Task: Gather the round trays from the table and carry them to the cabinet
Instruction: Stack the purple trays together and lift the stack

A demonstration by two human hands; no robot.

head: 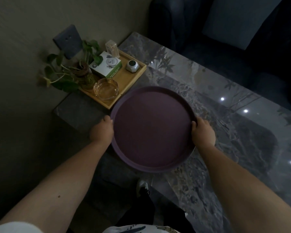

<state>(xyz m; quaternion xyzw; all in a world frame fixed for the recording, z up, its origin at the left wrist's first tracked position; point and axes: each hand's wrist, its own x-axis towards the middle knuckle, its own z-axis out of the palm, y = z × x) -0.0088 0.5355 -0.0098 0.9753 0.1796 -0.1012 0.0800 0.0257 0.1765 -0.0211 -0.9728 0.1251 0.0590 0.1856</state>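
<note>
**Tray held by both hands over the table**

Purple round tray (pixel 151 130) was gripped at its two sides; the left hand (pixel 102 131) was closed on the left rim and the right hand (pixel 203 132) on the right rim; it was held above the marble table (pixel 225 115), just beside a wooden tray (pixel 124 81) carrying a glass ashtray (pixel 106 89).
</note>
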